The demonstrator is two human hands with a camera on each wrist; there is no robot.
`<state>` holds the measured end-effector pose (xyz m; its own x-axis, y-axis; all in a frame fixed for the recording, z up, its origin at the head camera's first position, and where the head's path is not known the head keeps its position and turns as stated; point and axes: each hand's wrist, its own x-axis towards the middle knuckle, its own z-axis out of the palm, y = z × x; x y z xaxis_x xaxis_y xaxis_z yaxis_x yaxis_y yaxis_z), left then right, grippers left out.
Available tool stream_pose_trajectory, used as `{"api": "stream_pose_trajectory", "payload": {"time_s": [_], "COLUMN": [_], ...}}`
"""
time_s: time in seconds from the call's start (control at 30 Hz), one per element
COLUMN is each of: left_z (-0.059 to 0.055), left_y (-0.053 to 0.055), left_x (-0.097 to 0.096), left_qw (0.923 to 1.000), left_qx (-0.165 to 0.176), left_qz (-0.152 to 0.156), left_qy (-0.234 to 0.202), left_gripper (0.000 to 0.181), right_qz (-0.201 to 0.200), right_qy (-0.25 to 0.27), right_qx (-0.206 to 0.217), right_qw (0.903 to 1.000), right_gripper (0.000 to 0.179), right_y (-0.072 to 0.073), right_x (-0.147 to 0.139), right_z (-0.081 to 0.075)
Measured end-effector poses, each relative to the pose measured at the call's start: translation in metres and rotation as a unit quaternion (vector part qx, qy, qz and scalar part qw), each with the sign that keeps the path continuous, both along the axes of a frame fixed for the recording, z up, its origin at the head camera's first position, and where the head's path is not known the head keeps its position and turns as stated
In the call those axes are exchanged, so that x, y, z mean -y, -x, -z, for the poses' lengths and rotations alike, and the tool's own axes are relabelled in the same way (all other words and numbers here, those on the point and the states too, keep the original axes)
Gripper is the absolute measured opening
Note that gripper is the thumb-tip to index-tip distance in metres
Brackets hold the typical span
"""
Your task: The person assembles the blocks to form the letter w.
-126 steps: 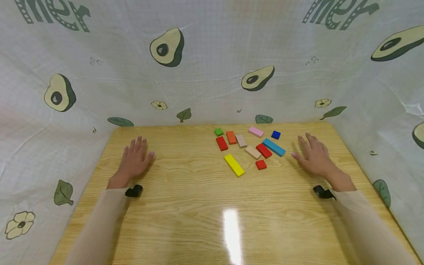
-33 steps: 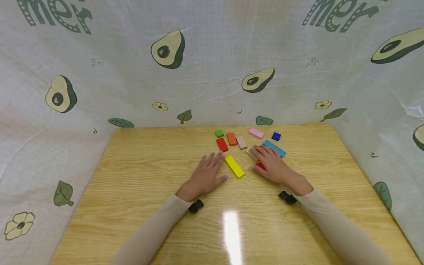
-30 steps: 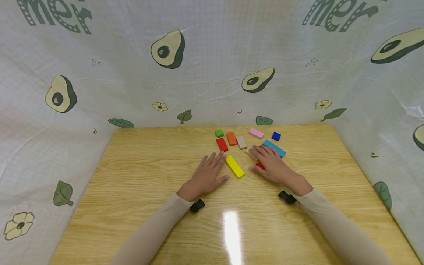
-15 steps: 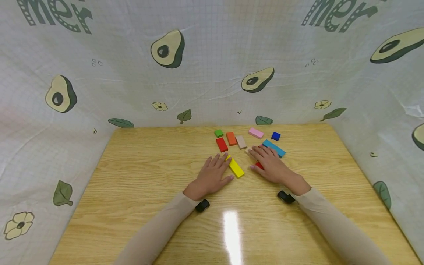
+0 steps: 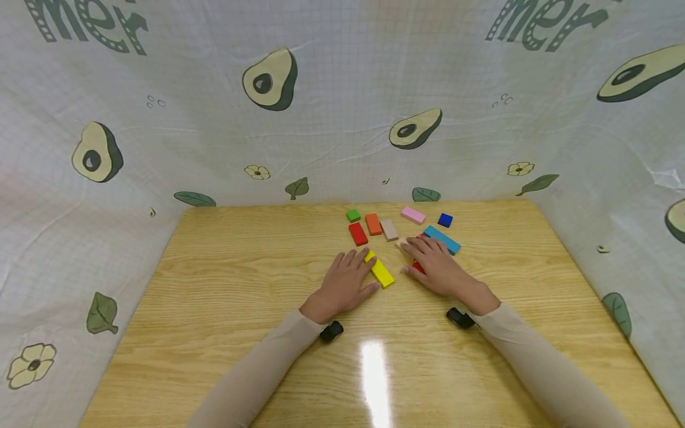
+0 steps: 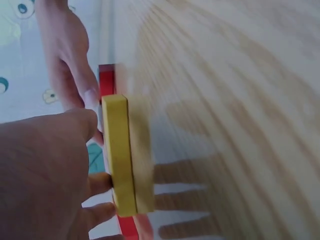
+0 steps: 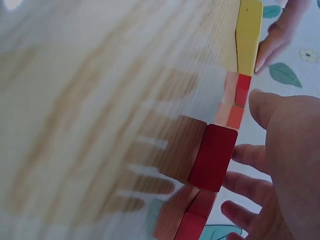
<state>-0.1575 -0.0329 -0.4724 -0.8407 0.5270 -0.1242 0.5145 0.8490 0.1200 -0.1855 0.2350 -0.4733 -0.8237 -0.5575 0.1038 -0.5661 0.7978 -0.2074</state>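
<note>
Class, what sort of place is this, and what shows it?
Probably a curtained-off tabletop workspace: a wooden table, an avocado-print sheet behind it and along its sides, and small coloured blocks.

The table has wood grain and a smooth, glossy surface. The yellow block looks smooth, slightly shiny. The sheet seems creased plastic or cloth; the sleeves are matt cloth.

From the head view I read one character string, "mer", in two places, both printed in grey-green on the patterned sheet. First lettering: beyond and left of the left hand. Second lettering: beyond and right of the right hand. The view's top edge crops both.
</note>
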Motion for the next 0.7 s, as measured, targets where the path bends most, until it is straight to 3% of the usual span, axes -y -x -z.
{"api": "stream_pose_trajectory", "payload": {"time_s": [0.33, 0.7], "left_z": [-0.006, -0.008], "left_y": [0.000, -0.002], "left_x": [-0.021, -0.029], "left_qw": [0.9983, 0.9957], "left_qx": [-0.032, -0.052], "left_qz": [-0.037, -0.046], "left_qy": [0.033, 0.061], "left_gripper": [0.075, 0.073], "right_qz": [-0.002, -0.002], "right_qy": [0.001, -0.005], "right_qx": [-0.002, -0.003], "right_qw": [1.0000, 1.0000], "right_gripper": [0.061, 0.059], "right_y": [0.000, 0.001], "right_x": [0.002, 0.003], "right_z": [-0.001, -0.005]}}
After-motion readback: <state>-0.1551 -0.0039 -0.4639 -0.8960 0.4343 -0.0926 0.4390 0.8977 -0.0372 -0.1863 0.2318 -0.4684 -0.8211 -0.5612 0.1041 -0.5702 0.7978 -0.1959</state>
